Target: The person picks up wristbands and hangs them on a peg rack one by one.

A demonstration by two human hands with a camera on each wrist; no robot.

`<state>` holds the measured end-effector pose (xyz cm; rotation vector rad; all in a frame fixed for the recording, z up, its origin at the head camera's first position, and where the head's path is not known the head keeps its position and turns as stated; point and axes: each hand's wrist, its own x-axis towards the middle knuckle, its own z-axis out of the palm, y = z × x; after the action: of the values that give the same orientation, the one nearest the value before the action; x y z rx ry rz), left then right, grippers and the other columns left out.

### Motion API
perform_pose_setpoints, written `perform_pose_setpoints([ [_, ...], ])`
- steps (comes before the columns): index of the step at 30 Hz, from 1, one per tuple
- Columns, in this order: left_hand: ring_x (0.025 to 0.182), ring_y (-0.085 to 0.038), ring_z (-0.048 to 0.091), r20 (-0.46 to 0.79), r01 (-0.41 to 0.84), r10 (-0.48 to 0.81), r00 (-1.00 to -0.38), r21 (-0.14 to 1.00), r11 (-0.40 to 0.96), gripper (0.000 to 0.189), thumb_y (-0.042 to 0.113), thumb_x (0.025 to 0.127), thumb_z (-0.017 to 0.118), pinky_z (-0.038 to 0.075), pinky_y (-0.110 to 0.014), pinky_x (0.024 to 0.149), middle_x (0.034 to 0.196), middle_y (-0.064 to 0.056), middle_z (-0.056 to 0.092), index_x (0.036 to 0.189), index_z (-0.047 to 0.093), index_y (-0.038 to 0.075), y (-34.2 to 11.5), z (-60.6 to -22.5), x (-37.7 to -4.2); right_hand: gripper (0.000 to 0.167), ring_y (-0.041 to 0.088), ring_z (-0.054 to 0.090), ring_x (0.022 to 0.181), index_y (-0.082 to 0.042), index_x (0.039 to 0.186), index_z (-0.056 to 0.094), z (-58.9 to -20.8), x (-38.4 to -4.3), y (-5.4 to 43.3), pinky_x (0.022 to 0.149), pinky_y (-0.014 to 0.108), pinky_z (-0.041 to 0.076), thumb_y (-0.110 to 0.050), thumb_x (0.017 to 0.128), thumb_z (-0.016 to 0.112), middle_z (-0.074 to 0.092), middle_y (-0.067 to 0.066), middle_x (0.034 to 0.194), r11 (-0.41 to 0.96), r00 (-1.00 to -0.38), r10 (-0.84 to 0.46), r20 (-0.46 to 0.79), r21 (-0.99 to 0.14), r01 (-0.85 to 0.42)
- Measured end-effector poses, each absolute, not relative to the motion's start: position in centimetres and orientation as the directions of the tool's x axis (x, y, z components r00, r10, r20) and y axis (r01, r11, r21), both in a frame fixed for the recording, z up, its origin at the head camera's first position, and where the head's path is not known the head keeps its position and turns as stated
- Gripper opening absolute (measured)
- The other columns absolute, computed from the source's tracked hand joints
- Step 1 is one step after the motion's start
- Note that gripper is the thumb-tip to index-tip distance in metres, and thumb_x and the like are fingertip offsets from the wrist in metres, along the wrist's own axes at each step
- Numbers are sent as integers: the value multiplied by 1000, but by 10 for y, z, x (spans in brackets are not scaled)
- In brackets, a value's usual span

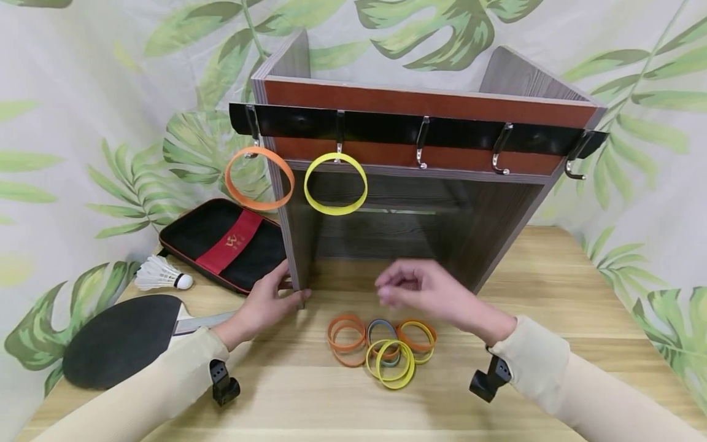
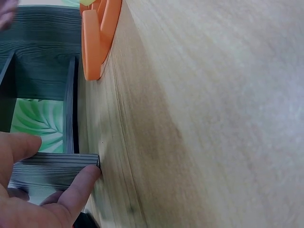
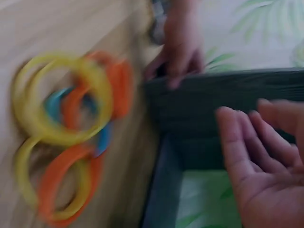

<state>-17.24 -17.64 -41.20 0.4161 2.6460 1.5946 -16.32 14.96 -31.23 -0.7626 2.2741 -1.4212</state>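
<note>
My left hand (image 1: pixel 267 302) grips the lower front edge of the grey wood-grain stand's side panel (image 1: pixel 295 245), thumb and fingers on either side of it in the left wrist view. My right hand (image 1: pixel 422 288) hovers in front of the stand's opening, fingers loosely bent and nothing in them. An orange wristband (image 1: pixel 288 178) hangs from the leftmost hook and a yellow wristband (image 1: pixel 307 191) from the second. Below the right hand, several orange wristbands (image 1: pixel 331 339), yellow wristbands (image 1: pixel 411 367) and a blue wristband (image 1: pixel 371 328) lie in overlapping groups on the table.
Three hooks on the black rail (image 1: pixel 381 128) hold nothing. Left of the stand lie an open black-and-red case (image 1: pixel 265 245), a shuttlecock (image 1: pixel 157 274) and a black table tennis bat (image 1: pixel 118 341). The wooden table (image 1: pixel 607 344) meets a leaf-print curtain (image 1: pixel 652 184) behind.
</note>
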Motion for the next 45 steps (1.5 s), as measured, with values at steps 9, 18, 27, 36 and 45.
perform_pose_setpoints([
  [9,131,-49,61,95,202,252,-963,874,442,66,8,99,70,64,-36,80,153,-29,54,158,40,5,-175,-408,-174,17,-1,66,90,2,111,74,-355,-154,177,83,23,57,-10,99,69,77,17,99,433,-684,-727,-52,-808,-400],
  [18,132,-50,60,101,207,249,-963,869,449,67,8,99,69,64,-41,83,155,-28,52,159,38,7,-174,-408,-174,13,3,69,91,-6,108,76,-368,-144,174,82,24,60,-6,97,70,79,2,100,528,-673,-739,-27,-643,-555],
  [27,132,-50,61,111,216,247,-963,864,454,68,8,99,69,64,-45,86,155,-28,52,159,38,7,-174,-409,-174,14,4,70,90,-8,106,76,-371,-140,167,80,24,60,-1,96,68,77,-2,98,585,-688,-725,-48,-570,-577],
  [36,135,-46,59,126,227,239,-963,857,462,70,8,98,71,54,-58,106,157,-25,51,160,38,7,-175,-411,-171,11,1,68,88,-9,104,75,-375,-140,167,79,22,58,-3,98,68,77,-2,96,596,-695,-715,-74,-584,-551],
  [45,134,-45,60,140,239,239,-961,856,458,68,7,99,70,53,-59,107,157,-25,52,159,39,6,-177,-412,-171,14,-2,66,88,-9,107,77,-369,-140,175,78,22,58,-4,98,69,79,1,100,537,-671,-741,-17,-614,-578],
])
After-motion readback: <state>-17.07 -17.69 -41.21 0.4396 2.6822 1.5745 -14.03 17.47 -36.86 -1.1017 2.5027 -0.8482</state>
